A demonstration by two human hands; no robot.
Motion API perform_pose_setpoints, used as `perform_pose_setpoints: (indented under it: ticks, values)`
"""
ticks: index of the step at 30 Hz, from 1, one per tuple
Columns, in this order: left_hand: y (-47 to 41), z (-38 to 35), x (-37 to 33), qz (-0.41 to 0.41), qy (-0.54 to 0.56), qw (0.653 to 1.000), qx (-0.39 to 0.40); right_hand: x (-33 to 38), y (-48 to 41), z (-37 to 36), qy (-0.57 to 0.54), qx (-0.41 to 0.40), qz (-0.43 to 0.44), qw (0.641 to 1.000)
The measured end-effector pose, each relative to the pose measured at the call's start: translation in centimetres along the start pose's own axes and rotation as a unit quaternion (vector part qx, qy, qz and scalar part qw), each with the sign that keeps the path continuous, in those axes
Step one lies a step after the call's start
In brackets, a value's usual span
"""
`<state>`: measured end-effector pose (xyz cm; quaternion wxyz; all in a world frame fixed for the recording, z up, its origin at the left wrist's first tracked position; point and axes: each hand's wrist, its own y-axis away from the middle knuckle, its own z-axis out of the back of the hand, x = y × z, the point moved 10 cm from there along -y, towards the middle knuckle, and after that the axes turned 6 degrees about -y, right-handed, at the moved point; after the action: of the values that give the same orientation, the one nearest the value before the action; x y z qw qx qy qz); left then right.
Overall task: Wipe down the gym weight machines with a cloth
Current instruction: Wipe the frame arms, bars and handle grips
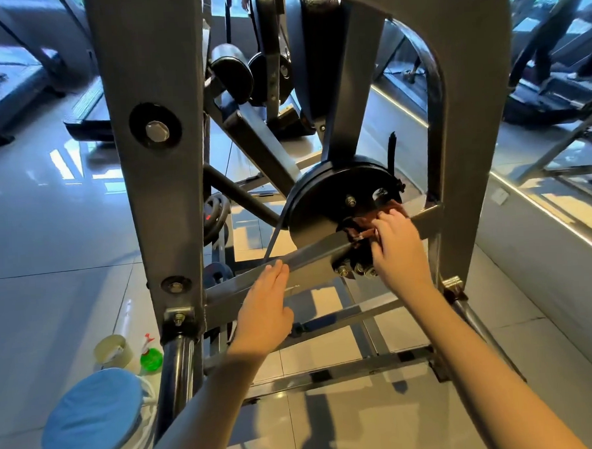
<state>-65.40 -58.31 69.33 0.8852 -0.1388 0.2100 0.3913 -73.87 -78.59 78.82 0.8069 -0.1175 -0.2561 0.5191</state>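
A grey steel weight machine point(156, 204) fills the view, with two wide uprights and a slanted crossbar point(310, 258). A black round pulley disc point(324, 202) sits behind the bar. My right hand point(397, 250) grips a reddish-brown cloth point(365, 226) against the bar, just under the disc's hub. My left hand point(266, 308) rests flat on the lower left part of the same bar, fingers straight. Bolts and nuts point(357, 271) show below the cloth.
On the tiled floor at lower left stand a blue-topped stool point(92, 417), a green spray bottle point(150, 357) and a roll of tape point(112, 350). Black padded rollers point(231, 69) and a seat lie beyond the frame. Treadmills point(9, 88) and a mirrored wall point(554, 149) flank the machine.
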Motion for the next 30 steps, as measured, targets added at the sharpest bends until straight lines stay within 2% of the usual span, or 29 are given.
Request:
perform_pose_setpoints:
  ticks: [5,9,14,18,20,23,25,27,30]
  values:
    - [0.1,-0.3,0.2,0.002,0.004,1.0,0.004,0.7,0.0,0.4,-0.004,-0.014,-0.039,0.999]
    - [0.1,-0.3,0.5,-0.016,-0.007,1.0,0.012,4.9,1.4,-2.2,0.029,0.058,0.041,0.997]
    - [0.9,0.7,1.3,-0.053,-0.056,0.997,0.01,5.9,2.9,-0.5,-0.121,-0.05,-0.007,0.991]
    - [1.5,0.8,2.6,-0.09,-0.143,0.986,0.007,7.1,4.1,-3.9,-0.118,-0.077,0.019,0.99]
    - [1.8,1.1,3.2,-0.135,-0.198,0.971,-0.023,6.5,4.6,-5.4,-0.12,-0.112,-0.001,0.986]
    - [2.0,0.2,4.0,-0.186,-0.312,0.932,-0.013,6.9,6.2,-7.8,-0.134,-0.161,-0.023,0.978]
    - [2.0,0.0,4.0,-0.226,-0.323,0.919,-0.011,8.0,7.1,-9.3,-0.138,-0.167,-0.019,0.976]
    - [2.2,0.4,3.5,-0.271,-0.334,0.902,-0.04,8.0,7.6,-10.2,-0.155,-0.178,-0.028,0.971]
    - [2.7,1.0,3.4,-0.33,-0.324,0.883,-0.086,6.7,8.6,-10.6,-0.247,-0.209,-0.123,0.938]
